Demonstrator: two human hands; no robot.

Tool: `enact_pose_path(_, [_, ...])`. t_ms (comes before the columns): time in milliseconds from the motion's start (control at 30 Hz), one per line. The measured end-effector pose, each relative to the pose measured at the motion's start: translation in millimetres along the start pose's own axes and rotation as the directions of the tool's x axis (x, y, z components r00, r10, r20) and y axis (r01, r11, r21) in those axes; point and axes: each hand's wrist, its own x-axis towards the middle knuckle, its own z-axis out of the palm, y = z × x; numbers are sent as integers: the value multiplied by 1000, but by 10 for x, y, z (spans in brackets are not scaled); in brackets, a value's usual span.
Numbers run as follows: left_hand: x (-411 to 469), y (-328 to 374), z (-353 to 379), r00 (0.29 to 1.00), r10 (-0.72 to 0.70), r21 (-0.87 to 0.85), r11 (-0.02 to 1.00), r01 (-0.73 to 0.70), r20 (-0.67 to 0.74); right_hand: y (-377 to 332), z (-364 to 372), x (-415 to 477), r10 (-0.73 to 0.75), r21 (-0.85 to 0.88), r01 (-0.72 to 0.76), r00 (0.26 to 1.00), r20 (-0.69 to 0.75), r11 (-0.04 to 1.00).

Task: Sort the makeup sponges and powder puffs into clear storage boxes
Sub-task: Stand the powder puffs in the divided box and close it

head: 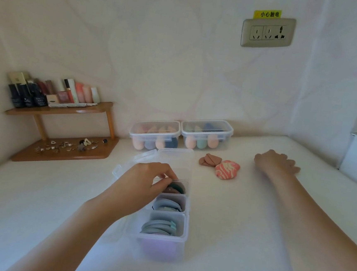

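Head view: divided box (160, 249) holds puffs (158, 228); two lidded boxes (155, 126) hold sponges (190, 142)

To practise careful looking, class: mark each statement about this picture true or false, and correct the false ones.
1. The left hand reaches the far compartment of the divided box. True.
2. The right hand holds the pink puff. False: it rests on the table, apart from the puff, holding nothing.
3. At the back, the first sponge box and the second sponge box both have lids on. True.
4. Only one puff lies loose on the table. False: there are two, a brown puff beside the pink one.
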Motion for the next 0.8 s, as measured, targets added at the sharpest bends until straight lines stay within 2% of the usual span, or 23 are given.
enact_pose_path(67, [5,-8,-6,1000,-5,-39,999,7,28,-26,-18,-49,-51,-52,51,999,11,997])
enact_pose_path(133, [13,-17,-9,999,-5,-77,997,8,38,-103,-23,-82,-163,-82,165,986,30,983])
enact_pose_path(267, [22,-15,16,1000,-24,-102,995,23,-14,-249,-61,-246,-398,-36,407,907,140,913])
enact_pose_path(367, [29,-4,29,999,-31,-83,996,30,-9,-282,-90,-330,-484,158,462,861,155,873])
enact_pose_path(533, [26,4,34,1000,-24,-84,996,24,-7,-277,-86,-368,-500,122,485,839,215,866])
enact_pose_path(600, [22,5,36,999,-26,-85,996,24,-20,-276,-87,-378,-482,104,471,865,142,876])
enact_pose_path(700, [24,5,39,999,-29,-78,997,27,-20,-262,-151,-335,-399,197,418,908,-129,887])
enact_pose_path(733, [27,3,39,999,-27,-77,997,25,-20,-270,-194,-329,-389,294,431,901,-193,853])
enact_pose_path(767, [27,1,38,1000,-22,-75,997,20,-22,-281,-240,-343,-409,430,461,887,-213,776])
enact_pose_path(800, [31,-4,40,1000,-14,-70,997,12,-25,-295,-292,-394,-454,590,470,871,-188,657])
